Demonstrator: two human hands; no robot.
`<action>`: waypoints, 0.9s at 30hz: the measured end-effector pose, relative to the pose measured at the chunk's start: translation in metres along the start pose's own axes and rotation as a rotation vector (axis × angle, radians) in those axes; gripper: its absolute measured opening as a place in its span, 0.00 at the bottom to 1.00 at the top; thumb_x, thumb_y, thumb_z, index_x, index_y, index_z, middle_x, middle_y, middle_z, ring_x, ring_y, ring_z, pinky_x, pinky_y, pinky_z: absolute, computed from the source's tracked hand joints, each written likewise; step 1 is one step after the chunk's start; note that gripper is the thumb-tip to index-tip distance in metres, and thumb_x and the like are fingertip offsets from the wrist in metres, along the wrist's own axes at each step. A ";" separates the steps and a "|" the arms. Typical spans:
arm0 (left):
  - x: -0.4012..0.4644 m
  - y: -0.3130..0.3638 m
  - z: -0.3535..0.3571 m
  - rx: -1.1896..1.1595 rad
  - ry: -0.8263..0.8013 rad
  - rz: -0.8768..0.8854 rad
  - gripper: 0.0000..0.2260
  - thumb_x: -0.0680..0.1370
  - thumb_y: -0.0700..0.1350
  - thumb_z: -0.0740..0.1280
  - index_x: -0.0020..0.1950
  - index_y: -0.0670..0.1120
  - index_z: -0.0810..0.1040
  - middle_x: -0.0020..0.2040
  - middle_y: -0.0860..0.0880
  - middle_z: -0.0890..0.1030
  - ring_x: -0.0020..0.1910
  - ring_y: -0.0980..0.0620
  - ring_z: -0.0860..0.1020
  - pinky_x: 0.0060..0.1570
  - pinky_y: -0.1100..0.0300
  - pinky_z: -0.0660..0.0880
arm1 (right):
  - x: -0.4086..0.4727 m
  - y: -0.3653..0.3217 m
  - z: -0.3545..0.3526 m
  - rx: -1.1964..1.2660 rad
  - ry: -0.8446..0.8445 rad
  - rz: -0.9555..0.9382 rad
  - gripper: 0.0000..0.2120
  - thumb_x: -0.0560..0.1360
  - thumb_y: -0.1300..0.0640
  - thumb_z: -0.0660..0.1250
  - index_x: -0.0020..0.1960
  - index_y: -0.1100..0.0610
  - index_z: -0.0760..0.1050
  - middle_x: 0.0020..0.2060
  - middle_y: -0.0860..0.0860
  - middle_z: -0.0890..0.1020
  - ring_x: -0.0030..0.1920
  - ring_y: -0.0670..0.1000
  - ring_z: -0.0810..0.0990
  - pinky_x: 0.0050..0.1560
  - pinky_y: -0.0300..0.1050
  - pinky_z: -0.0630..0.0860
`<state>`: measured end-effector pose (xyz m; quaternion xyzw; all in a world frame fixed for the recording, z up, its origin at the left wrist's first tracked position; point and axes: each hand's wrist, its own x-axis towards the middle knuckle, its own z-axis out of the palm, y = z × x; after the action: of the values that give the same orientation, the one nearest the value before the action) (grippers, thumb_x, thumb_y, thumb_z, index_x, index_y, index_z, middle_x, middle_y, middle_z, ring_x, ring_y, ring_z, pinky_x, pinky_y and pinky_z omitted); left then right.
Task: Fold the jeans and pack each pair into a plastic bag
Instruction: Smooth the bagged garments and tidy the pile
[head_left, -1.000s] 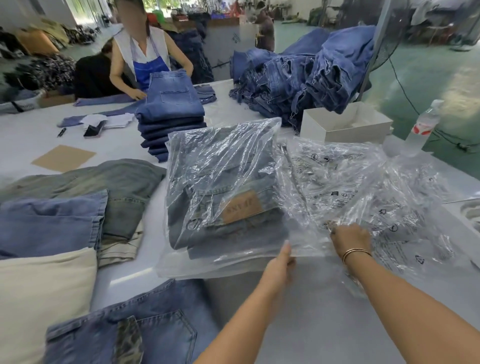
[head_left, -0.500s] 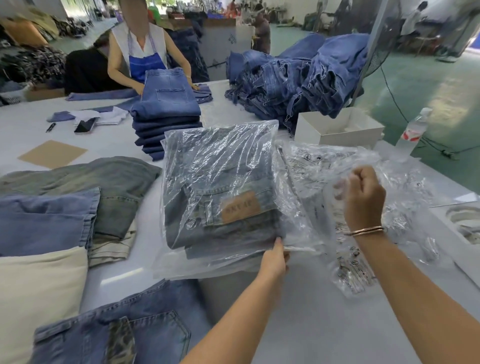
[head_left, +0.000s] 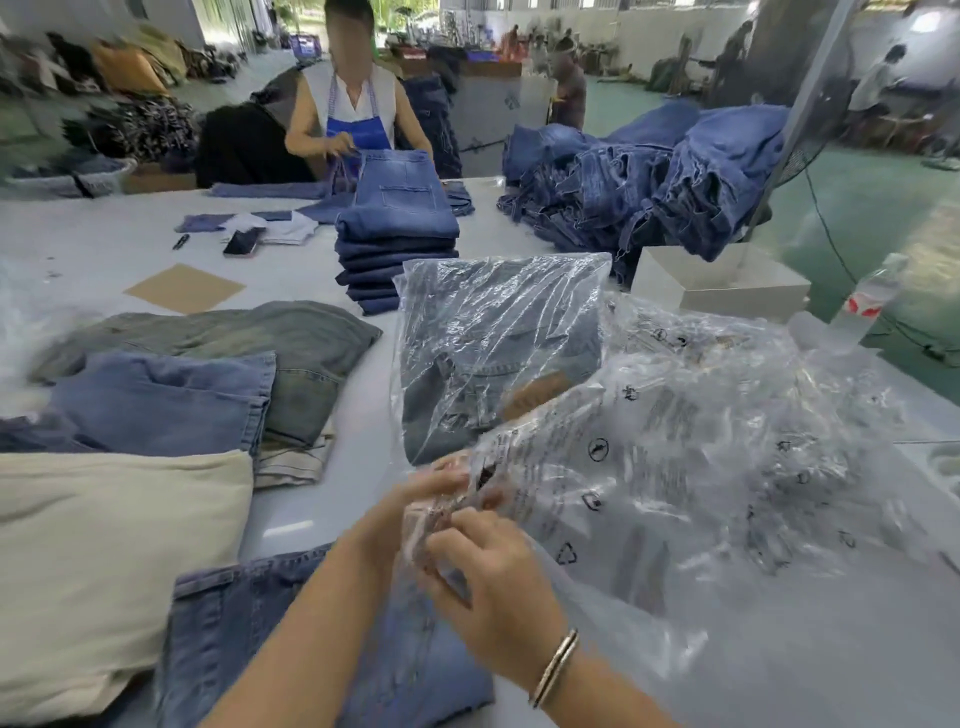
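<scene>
Item: empty plastic bag (head_left: 670, 467), clear, printed with recycling marks. It is being held up over the near right of the surface (head_left: 104, 249), its near corner gathered between both hands. Half a second ago it was being lifted by the right hand alone, further right, while the left hand was resting on the packed pair; now the mouth is being worked open, by the look of it.

Left hand (head_left: 415, 499): fingers are being pinched together on the bag's edge. Right hand (head_left: 483, 561): curled and clamped on the same edge, just beside the left.

Bagged jeans (head_left: 498, 353): already packed, now released, lying flat at mid-surface just behind the hands.

Folded jeans (head_left: 291, 623): lying at the near edge under the forearms, judged the next pair for packing.

Stack of folded garments (head_left: 156, 395): being kept at the left, cream and blue pieces uppermost.

Pile of unfolded jeans (head_left: 649, 176): heaped at the far right.

Another worker (head_left: 358, 104): folding at the far side.
</scene>
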<state>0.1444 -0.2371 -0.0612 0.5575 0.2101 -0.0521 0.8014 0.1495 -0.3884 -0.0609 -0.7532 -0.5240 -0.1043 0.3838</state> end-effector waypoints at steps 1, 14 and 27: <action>-0.011 0.001 -0.013 0.015 0.000 0.062 0.11 0.74 0.35 0.67 0.56 0.41 0.75 0.49 0.41 0.80 0.43 0.49 0.80 0.50 0.58 0.77 | -0.006 -0.005 0.009 0.041 -0.049 0.036 0.07 0.73 0.51 0.66 0.50 0.50 0.74 0.46 0.49 0.77 0.46 0.51 0.77 0.48 0.43 0.73; -0.122 -0.020 -0.195 0.290 0.593 0.152 0.24 0.74 0.26 0.65 0.63 0.49 0.74 0.52 0.45 0.79 0.44 0.52 0.81 0.38 0.65 0.78 | -0.040 0.023 0.056 0.068 0.324 1.029 0.33 0.69 0.63 0.74 0.70 0.57 0.66 0.72 0.58 0.63 0.70 0.59 0.64 0.67 0.56 0.61; -0.120 0.018 -0.251 0.135 0.959 0.338 0.23 0.73 0.23 0.58 0.63 0.39 0.75 0.45 0.46 0.77 0.40 0.52 0.76 0.40 0.62 0.74 | -0.036 0.024 0.081 0.908 -0.050 1.415 0.09 0.74 0.66 0.69 0.35 0.63 0.73 0.24 0.56 0.75 0.24 0.52 0.75 0.27 0.42 0.76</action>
<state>-0.0282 -0.0192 -0.0715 0.5955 0.4572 0.3266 0.5742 0.1347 -0.3626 -0.1476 -0.6786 0.0727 0.3986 0.6127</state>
